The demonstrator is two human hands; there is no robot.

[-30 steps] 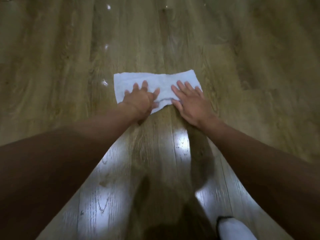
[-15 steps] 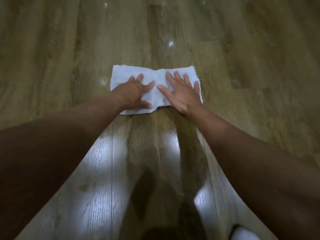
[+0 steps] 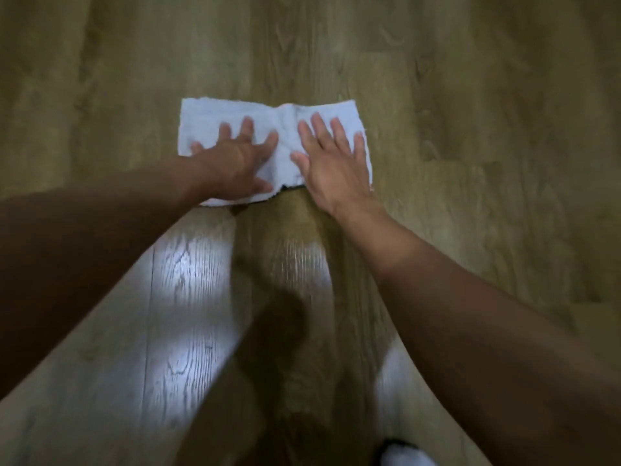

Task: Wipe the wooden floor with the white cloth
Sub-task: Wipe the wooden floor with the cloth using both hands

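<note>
A white cloth [image 3: 208,126] lies spread flat on the wooden floor [image 3: 470,112], a little above the middle of the view. My left hand [image 3: 235,163] presses flat on its left half with the fingers spread. On the cloth's right half rests my right hand [image 3: 332,163], palm down, fingers apart. Neither hand grips the fabric; both only press on it. Both forearms reach in from the lower corners. A crease runs down the cloth between the two hands.
Bright light glares off the planks between my arms [image 3: 188,297], crossed by a dark shadow. A white foot covering [image 3: 403,457] shows at the bottom edge, right of centre. Bare planks stretch on every side of the cloth.
Both hands have pushed the cloth forward along the planks, away from me. My palms now lie further onto it. The small white specks seen earlier on the floor are out of view.
</note>
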